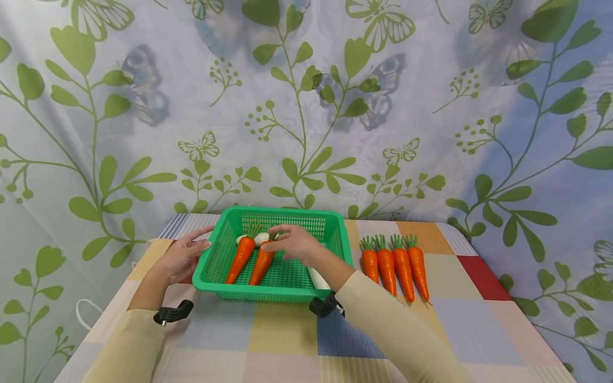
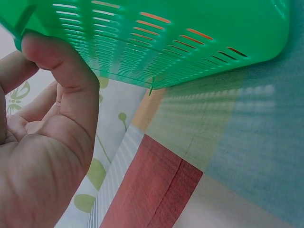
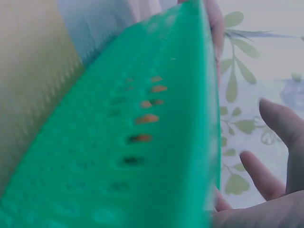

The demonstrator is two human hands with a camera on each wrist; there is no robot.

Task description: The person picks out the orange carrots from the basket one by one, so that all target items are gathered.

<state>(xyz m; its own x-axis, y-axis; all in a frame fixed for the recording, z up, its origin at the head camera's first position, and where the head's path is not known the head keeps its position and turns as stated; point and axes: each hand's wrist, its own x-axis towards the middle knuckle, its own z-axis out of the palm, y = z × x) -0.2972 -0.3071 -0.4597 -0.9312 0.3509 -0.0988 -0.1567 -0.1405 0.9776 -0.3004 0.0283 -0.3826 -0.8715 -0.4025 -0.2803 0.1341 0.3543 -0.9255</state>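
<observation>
A green plastic basket point(image 1: 268, 292) with slotted walls stands on the table in the head view. Two orange carrots lie inside it: a left carrot point(image 1: 241, 259) and a right carrot point(image 1: 261, 266). My left hand point(image 1: 181, 258) is at the basket's left rim; in the left wrist view its thumb point(image 2: 71, 71) touches the basket. Over the inside of the basket is my right hand point(image 1: 298, 244), its fingertips above the top of the right carrot. The right wrist view shows its fingers point(image 3: 259, 175) spread apart, with nothing seen between them.
Whitish smooth things lie in the basket, one at the back point(image 1: 262, 239) and one at the front right point(image 1: 318, 279), partly behind the right arm. Several carrots point(image 1: 401, 266) lie side by side right of the basket. A checked cloth point(image 1: 282, 330) covers the table; a patterned curtain point(image 1: 306, 106) hangs behind.
</observation>
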